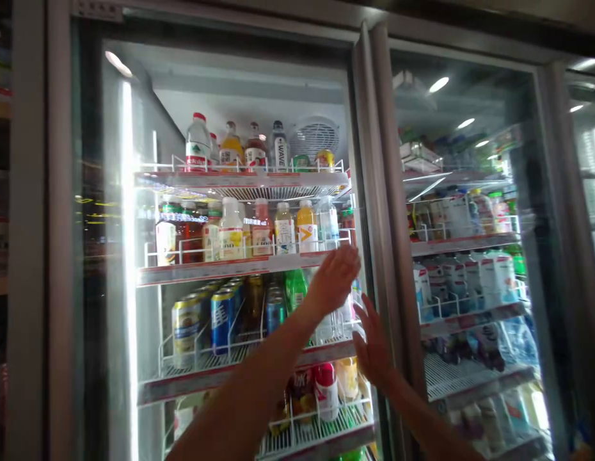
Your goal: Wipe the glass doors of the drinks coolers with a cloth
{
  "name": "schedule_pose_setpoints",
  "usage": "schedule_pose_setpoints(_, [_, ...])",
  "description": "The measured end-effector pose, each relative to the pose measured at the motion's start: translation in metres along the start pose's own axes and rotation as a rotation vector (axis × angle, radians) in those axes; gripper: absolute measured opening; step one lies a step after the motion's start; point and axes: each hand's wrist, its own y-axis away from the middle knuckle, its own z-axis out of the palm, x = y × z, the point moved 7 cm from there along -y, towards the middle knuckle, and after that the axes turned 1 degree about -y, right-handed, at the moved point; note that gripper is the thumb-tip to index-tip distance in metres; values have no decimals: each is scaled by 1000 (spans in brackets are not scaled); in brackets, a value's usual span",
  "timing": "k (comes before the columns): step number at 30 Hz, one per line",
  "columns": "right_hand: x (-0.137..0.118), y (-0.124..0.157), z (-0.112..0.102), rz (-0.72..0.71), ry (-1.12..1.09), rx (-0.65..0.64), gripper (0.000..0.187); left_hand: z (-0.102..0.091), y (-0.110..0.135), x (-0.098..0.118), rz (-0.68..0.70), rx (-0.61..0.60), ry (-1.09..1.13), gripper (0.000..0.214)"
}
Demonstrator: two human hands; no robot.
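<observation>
My left hand (336,274) is raised in front of the left glass door, near its right edge. Its fingers lie close together and slightly bent, with nothing visible in them. Lower and to the right, my right hand (373,342) is open, fingers apart and pointing up beside the door frame (388,224). I cannot tell whether either hand touches the glass or the frame. Behind my left hand are a shelf edge (283,261) and a green bottle (295,288), partly covered by my forearm. An orange juice bottle (307,227) stands above on that shelf.
Behind the left door, upper shelves hold bottles, among them a red-capped one (198,144). Blue cans (222,320) and yellow-white cans (185,326) stand in wire lanes below. The right-hand glass door shows shelves of cartons (458,214) and white-blue bottles (480,278).
</observation>
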Motion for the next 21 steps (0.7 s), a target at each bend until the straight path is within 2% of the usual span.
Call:
schedule_pose_setpoints(1, [3,5,-3,-7,20,-8,52,6,11,23,116,-25,33,38])
schedule_pose_setpoints(3, [8,16,-11,-36,48,-20,52,15,27,49,225,-85,64,37])
schedule_pose_setpoints(5, [9,22,-21,-89,41,-49,53,17,21,48,263,-92,55,38])
schedule_pose_setpoints(7, [9,23,-30,-130,12,-74,54,12,-8,16,166,-41,-2,38])
schedule_pose_setpoints(9, [10,15,-40,-147,-21,-78,55,-2,-42,-40,-125,59,-80,41])
schedule_pose_setpoints(11, [12,2,-51,-146,-55,-48,55,-16,-61,-90,-396,146,-98,41])
schedule_pose_setpoints(13, [15,-15,-61,-151,-103,-8,56,-28,-67,-110,-465,202,-39,38])
schedule_pose_setpoints(14, [16,-24,-67,-155,-132,17,57,-34,-65,-110,-480,239,3,37])
schedule_pose_setpoints(16, [17,-44,-78,-165,-201,66,58,-46,-60,-93,-534,362,96,34])
schedule_pose_setpoints(18, [17,-66,-85,-145,-269,95,56,-55,-57,-61,-630,508,213,32])
schedule_pose_setpoints(19, [19,-78,-88,-112,-298,112,56,-54,-61,-41,-662,539,294,33])
schedule_pose_setpoints(21, [25,-100,-93,-19,-350,151,56,-43,-81,3,-641,490,504,34])
